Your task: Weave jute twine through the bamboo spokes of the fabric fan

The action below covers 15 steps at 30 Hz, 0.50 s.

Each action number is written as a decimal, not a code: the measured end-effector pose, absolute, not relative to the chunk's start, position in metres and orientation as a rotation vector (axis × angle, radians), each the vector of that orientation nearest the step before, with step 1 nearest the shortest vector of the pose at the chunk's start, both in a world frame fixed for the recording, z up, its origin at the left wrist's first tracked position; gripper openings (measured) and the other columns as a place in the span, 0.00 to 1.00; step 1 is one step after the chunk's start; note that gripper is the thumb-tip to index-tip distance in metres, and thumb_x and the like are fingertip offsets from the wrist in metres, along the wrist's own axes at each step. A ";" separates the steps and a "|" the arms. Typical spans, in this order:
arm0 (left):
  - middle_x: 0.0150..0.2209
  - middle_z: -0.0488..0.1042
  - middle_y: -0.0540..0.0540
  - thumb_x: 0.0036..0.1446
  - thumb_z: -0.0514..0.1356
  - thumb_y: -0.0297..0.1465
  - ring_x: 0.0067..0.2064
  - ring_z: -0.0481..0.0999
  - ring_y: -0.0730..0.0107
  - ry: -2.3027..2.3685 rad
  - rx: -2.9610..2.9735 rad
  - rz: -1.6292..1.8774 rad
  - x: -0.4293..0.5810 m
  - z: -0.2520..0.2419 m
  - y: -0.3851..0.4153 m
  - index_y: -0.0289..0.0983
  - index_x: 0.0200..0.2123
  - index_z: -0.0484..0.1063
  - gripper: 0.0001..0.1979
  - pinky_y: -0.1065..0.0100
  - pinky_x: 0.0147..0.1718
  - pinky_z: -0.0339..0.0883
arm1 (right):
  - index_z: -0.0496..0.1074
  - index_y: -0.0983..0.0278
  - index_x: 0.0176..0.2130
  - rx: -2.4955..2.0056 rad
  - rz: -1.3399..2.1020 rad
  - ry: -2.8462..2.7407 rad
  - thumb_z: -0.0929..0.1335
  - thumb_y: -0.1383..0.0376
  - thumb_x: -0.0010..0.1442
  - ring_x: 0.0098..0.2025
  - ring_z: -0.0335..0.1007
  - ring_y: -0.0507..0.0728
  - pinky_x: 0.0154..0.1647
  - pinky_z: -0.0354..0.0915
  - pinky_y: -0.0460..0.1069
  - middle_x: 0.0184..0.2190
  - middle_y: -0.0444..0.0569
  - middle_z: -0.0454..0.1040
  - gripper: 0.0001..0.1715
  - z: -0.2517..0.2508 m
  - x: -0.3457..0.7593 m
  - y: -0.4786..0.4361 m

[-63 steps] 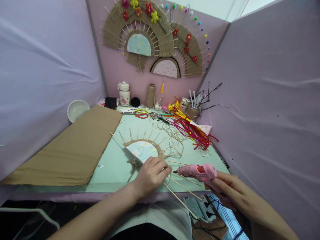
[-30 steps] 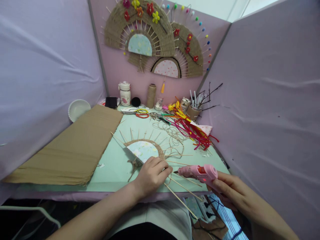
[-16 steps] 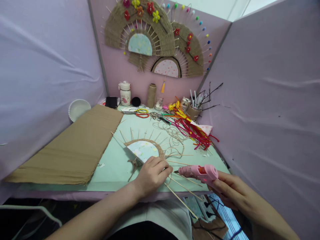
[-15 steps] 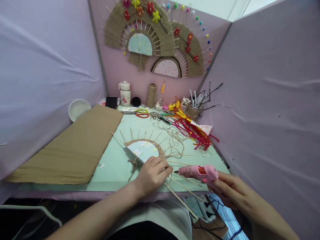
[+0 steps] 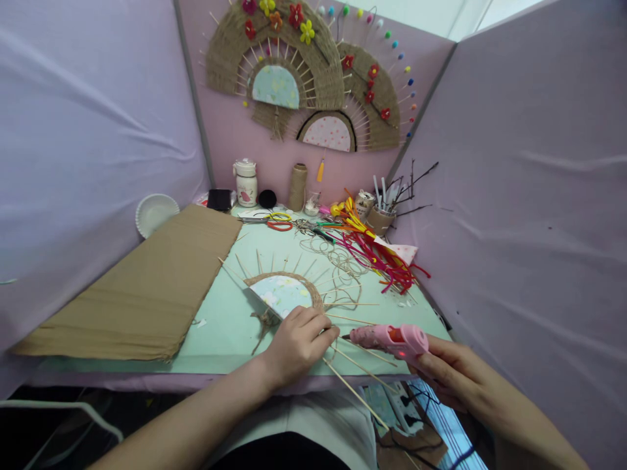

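Note:
A half-round fan with a pale blue floral centre, a twine-woven rim and thin wooden sticks fanning outward lies near the table's front edge. My left hand is closed on its lower right end, hiding that part of the rim. In my right hand is a pink glue gun, its red light lit. The nozzle points left, close to my left fingertips and the sticks; whether it touches anything I cannot tell. Loose twine trails behind the fan.
A cardboard sheet covers the table's left side. Scissors, coloured pipe cleaners, a twine spool, a white bottle and a holder of glue sticks and twigs stand or lie at the back. Finished fans hang on the wall.
Hardly anything differs. Both hands, the fan and the glue gun hold their places, and the whole view has shifted very slightly.

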State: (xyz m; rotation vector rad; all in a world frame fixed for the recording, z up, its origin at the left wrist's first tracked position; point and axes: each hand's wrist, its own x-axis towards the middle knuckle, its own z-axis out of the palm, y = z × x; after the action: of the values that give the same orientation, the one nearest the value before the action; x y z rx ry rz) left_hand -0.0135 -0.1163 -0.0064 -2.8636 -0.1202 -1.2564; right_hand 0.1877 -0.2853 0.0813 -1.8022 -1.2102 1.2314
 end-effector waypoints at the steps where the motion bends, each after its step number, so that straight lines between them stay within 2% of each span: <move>1: 0.32 0.74 0.45 0.62 0.53 0.27 0.36 0.68 0.66 -0.123 -2.857 -1.260 -0.013 -0.007 -0.116 0.33 0.39 0.73 0.09 0.64 0.34 0.60 | 0.70 0.61 0.52 -1.812 1.222 -1.203 0.63 0.44 0.58 0.20 0.42 0.47 0.16 0.43 0.42 0.20 0.40 0.54 0.32 0.081 0.188 -0.286; 4: 0.32 0.74 0.45 0.61 0.53 0.26 0.36 0.68 0.67 -0.124 -2.847 -1.269 -0.013 -0.008 -0.116 0.33 0.39 0.73 0.09 0.65 0.34 0.60 | 0.69 0.61 0.54 -1.820 1.231 -1.220 0.63 0.45 0.59 0.21 0.43 0.47 0.17 0.44 0.42 0.21 0.40 0.55 0.32 0.080 0.190 -0.286; 10: 0.33 0.73 0.44 0.62 0.52 0.33 0.36 0.68 0.65 -0.120 -2.891 -1.203 -0.015 -0.009 -0.116 0.33 0.41 0.72 0.12 0.63 0.34 0.61 | 0.72 0.62 0.51 -1.827 1.182 -1.262 0.63 0.46 0.58 0.20 0.46 0.48 0.17 0.47 0.42 0.21 0.42 0.62 0.30 0.089 0.186 -0.282; 15: 0.31 0.74 0.45 0.62 0.52 0.27 0.35 0.68 0.67 -0.132 -2.828 -1.243 -0.015 -0.005 -0.117 0.34 0.40 0.73 0.10 0.65 0.33 0.61 | 0.75 0.62 0.45 -1.836 1.057 -1.268 0.65 0.47 0.57 0.22 0.53 0.49 0.19 0.54 0.43 0.23 0.44 0.66 0.26 0.088 0.191 -0.285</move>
State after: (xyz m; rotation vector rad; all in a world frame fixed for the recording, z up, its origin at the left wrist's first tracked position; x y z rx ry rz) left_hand -0.0148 -0.1170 -0.0049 -2.8275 -0.1321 -1.2433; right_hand 0.1910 -0.2851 0.0881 -1.8360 -1.2679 1.0567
